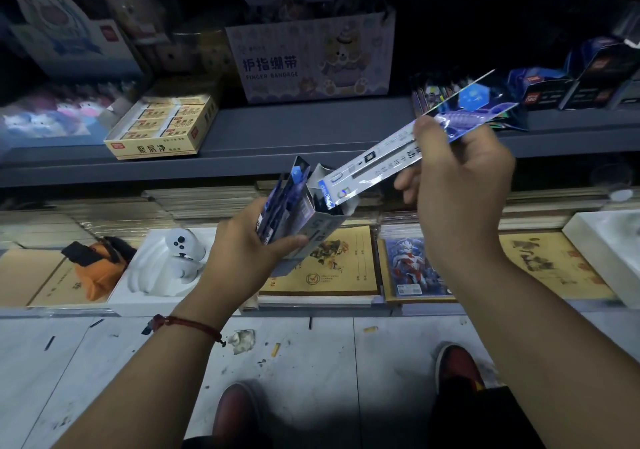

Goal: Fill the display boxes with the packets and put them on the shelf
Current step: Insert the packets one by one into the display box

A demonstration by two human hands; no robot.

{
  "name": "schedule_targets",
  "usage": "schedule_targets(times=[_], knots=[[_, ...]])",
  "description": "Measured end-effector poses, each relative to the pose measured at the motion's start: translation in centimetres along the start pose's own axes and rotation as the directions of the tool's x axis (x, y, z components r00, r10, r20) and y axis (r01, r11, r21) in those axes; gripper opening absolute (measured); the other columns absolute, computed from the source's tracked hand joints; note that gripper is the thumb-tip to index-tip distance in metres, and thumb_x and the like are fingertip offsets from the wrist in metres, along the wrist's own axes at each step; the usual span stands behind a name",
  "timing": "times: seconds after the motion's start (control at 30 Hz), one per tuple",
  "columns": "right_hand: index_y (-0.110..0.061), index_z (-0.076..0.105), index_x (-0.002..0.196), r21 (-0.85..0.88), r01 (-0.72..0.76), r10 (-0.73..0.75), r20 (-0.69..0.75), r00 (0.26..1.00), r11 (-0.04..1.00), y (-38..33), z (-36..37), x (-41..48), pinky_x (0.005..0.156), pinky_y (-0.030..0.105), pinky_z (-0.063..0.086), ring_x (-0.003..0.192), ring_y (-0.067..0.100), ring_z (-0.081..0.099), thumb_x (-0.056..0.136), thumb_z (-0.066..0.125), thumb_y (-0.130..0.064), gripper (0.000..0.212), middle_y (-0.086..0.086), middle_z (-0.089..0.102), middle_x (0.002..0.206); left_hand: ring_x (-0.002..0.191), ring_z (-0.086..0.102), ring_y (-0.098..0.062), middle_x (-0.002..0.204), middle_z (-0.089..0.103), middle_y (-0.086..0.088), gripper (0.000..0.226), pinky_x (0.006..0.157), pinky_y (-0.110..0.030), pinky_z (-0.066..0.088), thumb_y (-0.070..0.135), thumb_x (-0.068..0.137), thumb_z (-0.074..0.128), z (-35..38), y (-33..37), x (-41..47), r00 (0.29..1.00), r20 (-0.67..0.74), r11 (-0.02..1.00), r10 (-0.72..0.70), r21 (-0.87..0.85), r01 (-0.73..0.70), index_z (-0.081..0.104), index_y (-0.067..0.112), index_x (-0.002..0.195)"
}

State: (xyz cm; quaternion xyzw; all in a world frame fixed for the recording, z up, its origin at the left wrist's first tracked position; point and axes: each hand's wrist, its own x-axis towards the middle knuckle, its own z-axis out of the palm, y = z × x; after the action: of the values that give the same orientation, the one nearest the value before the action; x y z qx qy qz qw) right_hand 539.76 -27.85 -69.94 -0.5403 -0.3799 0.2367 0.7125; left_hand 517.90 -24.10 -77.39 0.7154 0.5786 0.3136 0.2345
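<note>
Packet [377,161] end hidden in display box [322,230] | right hand [460,168] fingers pinch it | left hand [242,240] fingers curl round box

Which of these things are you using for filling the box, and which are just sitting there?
For the job: the display box in the left hand, the packet the right hand pinches, the grey shelf.
Just lying about: the yellow box, the finger bandage box, the white controller, the orange pouch, the notebooks.

Dim light is falling mostly on the pale floor [311,362], the upper shelf [294,126] is sinking into darkness, and the corners are bending and blurring.
</note>
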Motion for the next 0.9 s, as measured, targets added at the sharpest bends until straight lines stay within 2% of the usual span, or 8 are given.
schedule_targets(times=[0.13,0.23,0.4,0.57,0.8,0.9], knots=[[-0.016,0.056,0.075,-0.012,0.016,-0.016,-0.035,0.999,1.0,0.0,-0.1,0.0,0.05,0.029,0.042,0.042,0.016,0.056,0.099,0.062,-0.021,0.025,0.007,0.061,0.052,0.087,0.063,0.006,0.099,0.07,0.016,0.047,0.063,-0.013,0.045,0.042,0.078,0.082,-0.1,-0.1,0.1,1.0,-0.031,1.0,0.005,-0.008,-0.005,0.063,0.028,0.119],[-0.012,0.057,0.076,-0.068,0.033,-0.032,0.009,0.999,0.997,0.4,0.1,-0.2,0.052,0.027,0.044,0.042,0.016,0.056,0.1,0.061,-0.021,0.026,0.006,0.063,0.052,0.085,0.062,0.013,0.092,0.065,0.027,0.047,0.059,-0.005,0.043,0.043,0.077,0.083,-0.1,0.1,0.0,0.999,-0.037,1.0,0.014,-0.018,-0.015,0.063,0.031,0.118],[-0.001,0.06,0.083,-0.113,0.06,-0.057,0.025,0.998,0.992,0.6,0.4,-0.4,0.053,0.027,0.047,0.041,0.013,0.058,0.101,0.061,-0.023,0.028,0.001,0.065,0.052,0.085,0.056,0.024,0.089,0.06,0.032,0.045,0.058,-0.002,0.045,0.044,0.077,0.082,0.0,0.4,-0.1,0.999,-0.027,0.999,0.027,-0.042,-0.028,0.06,0.034,0.114],[0.004,0.06,0.086,-0.143,0.083,-0.078,0.045,0.996,0.986,0.8,0.5,-0.5,0.052,0.029,0.05,0.042,0.012,0.06,0.101,0.061,-0.023,0.03,0.001,0.067,0.053,0.082,0.059,0.016,0.095,0.062,0.028,0.048,0.057,-0.004,0.043,0.045,0.076,0.081,-0.1,0.5,-0.2,0.999,-0.036,0.999,0.028,-0.03,-0.03,0.061,0.033,0.118],[-0.002,0.061,0.082,-0.226,0.208,-0.185,0.119,0.976,0.952,1.4,0.8,-0.8,0.054,0.038,0.056,0.047,0.006,0.066,0.1,0.062,-0.023,0.029,-0.001,0.068,0.057,0.084,0.057,0.013,0.105,0.065,0.019,0.056,0.061,-0.009,0.046,0.049,0.076,0.079,0.0,0.7,-0.2,0.999,-0.04,0.999,0.032,-0.022,-0.033,0.061,0.028,0.126],[-0.023,0.059,0.067,-0.316,0.288,-0.245,0.171,0.954,0.904,1.6,0.9,-0.8,0.058,0.036,0.055,0.051,0.007,0.064,0.095,0.068,-0.03,0.03,-0.006,0.064,0.059,0.081,0.057,0.014,0.1,0.063,0.023,0.055,0.059,-0.005,0.043,0.048,0.076,0.079,0.0,0.9,-0.3,0.998,-0.043,0.999,0.034,-0.015,-0.035,0.062,0.027,0.124]])
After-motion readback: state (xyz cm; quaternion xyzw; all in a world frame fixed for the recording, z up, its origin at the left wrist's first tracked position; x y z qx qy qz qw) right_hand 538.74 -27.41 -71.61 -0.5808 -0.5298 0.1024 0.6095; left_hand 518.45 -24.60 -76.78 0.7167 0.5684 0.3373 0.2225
